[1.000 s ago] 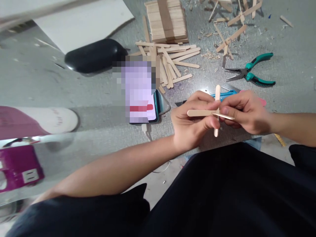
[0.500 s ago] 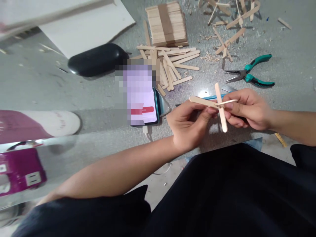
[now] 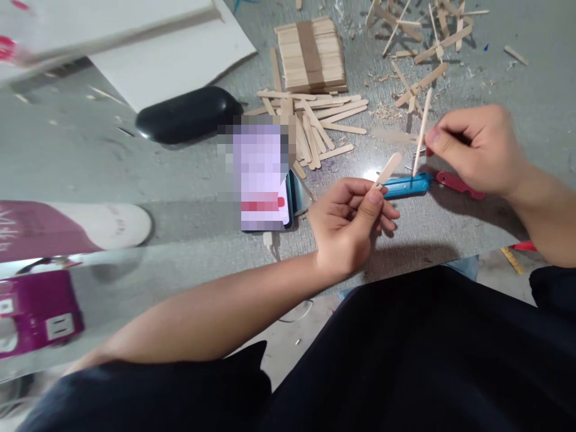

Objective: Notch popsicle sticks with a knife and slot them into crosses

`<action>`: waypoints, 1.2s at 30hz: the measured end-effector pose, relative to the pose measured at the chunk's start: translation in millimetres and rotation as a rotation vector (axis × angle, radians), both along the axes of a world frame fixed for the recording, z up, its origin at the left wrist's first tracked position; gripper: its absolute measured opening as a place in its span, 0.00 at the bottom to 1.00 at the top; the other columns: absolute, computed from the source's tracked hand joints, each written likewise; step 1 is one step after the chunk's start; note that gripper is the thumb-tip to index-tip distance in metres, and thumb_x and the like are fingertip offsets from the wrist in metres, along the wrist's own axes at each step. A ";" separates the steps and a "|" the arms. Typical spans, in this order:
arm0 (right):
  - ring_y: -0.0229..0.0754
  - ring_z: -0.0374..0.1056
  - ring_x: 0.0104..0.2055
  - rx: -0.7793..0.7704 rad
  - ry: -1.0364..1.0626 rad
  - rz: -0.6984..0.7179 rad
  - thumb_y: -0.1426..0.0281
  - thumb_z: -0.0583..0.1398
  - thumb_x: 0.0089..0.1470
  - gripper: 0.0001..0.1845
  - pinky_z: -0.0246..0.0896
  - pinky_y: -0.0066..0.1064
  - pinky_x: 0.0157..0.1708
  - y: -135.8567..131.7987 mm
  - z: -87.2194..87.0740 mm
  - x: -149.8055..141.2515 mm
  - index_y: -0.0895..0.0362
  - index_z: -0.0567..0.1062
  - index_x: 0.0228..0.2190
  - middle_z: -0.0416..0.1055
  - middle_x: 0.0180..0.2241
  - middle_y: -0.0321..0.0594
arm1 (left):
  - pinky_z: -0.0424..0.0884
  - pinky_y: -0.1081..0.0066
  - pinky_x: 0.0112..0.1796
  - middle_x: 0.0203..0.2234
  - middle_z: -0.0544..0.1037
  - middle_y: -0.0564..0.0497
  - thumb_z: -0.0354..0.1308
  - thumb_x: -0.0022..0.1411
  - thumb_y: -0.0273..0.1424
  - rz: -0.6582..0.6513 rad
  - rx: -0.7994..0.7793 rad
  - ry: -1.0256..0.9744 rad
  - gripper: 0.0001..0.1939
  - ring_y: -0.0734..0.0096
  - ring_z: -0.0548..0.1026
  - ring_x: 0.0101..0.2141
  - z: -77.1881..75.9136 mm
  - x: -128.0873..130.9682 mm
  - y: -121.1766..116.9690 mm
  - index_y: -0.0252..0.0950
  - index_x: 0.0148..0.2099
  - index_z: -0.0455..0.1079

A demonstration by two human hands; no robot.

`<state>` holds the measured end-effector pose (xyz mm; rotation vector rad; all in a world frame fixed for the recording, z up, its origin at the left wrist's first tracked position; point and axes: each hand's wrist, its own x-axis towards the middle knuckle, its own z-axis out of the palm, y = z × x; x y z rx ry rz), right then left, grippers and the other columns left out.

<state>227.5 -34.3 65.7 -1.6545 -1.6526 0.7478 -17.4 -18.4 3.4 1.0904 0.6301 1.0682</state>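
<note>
My left hand [image 3: 348,222] is closed, pinching a wooden craft stick [image 3: 390,168] between thumb and fingers, its rounded end pointing up and right. My right hand [image 3: 483,147] is raised to the right and pinches a cross of craft sticks [image 3: 422,133]. One stick of the cross shows nearly edge-on; another, pointing left, is blurred. Below the cross lies a blue utility knife [image 3: 407,185], partly behind my left fingers. A red-handled tool [image 3: 459,184] rests under my right hand.
A banded bundle of craft sticks [image 3: 310,54] lies at the back, with loose sticks [image 3: 317,129] before it. Several joined stick pieces [image 3: 420,87] lie back right. A phone [image 3: 261,174], black case [image 3: 189,115], white board [image 3: 180,60] and pink-white container [image 3: 90,228] are leftward.
My hands have moved apart. The right hand has lifted up and right with the crossed sticks, while the left keeps one stick. The blue knife and red-handled tool now show; the pliers are hidden.
</note>
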 end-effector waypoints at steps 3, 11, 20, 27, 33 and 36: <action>0.41 0.59 0.29 -0.127 -0.111 0.184 0.51 0.64 0.76 0.26 0.50 0.41 0.35 -5.6 -6.3 -9.7 0.51 0.73 0.27 0.66 0.24 0.34 | 0.73 0.79 0.17 0.22 0.84 0.53 0.78 0.73 0.46 -0.016 0.021 0.003 0.19 0.77 0.76 0.15 0.5 -1.8 -1.1 0.37 0.39 0.81; 0.48 0.69 0.39 -0.048 -0.479 0.185 0.56 0.62 0.75 0.16 0.54 0.41 0.39 -4.2 -4.5 -2.1 0.53 0.79 0.38 0.78 0.36 0.44 | 0.62 0.78 0.15 0.15 0.71 0.59 0.76 0.74 0.48 0.012 0.035 -0.022 0.20 0.80 0.66 0.13 -3.1 1.3 -1.8 0.39 0.37 0.82; 0.46 0.67 0.34 -0.375 -0.863 0.174 0.57 0.75 0.64 0.14 0.47 0.40 0.33 -1.1 28.1 21.7 0.51 0.81 0.39 0.81 0.37 0.42 | 0.47 0.76 0.16 0.16 0.62 0.60 0.74 0.75 0.49 0.003 0.078 -0.056 0.21 0.83 0.54 0.14 -8.7 2.4 0.6 0.40 0.37 0.79; 0.41 0.50 0.27 -0.459 -1.012 0.198 0.67 0.66 0.66 0.13 0.38 0.40 0.30 -10.7 22.5 0.1 0.52 0.69 0.30 0.75 0.32 0.42 | 0.49 0.75 0.15 0.17 0.62 0.60 0.74 0.75 0.50 0.003 0.040 -0.074 0.20 0.82 0.54 0.14 -12.2 3.3 0.5 0.41 0.38 0.79; 0.44 0.58 0.28 -0.481 -0.842 0.168 0.66 0.65 0.70 0.13 0.46 0.42 0.33 -8.8 36.4 14.0 0.50 0.69 0.33 0.74 0.30 0.41 | 0.49 0.75 0.16 0.17 0.61 0.60 0.73 0.76 0.48 -0.015 0.022 -0.116 0.18 0.82 0.53 0.15 -13.0 4.0 1.0 0.41 0.39 0.79; 0.49 0.70 0.33 -0.314 -0.650 0.076 0.62 0.61 0.74 0.06 0.57 0.43 0.37 -13.5 39.8 18.8 0.50 0.72 0.44 0.79 0.35 0.43 | 0.48 0.74 0.15 0.17 0.60 0.61 0.73 0.76 0.50 -0.060 0.013 -0.132 0.20 0.82 0.52 0.14 -12.8 4.6 2.2 0.41 0.38 0.77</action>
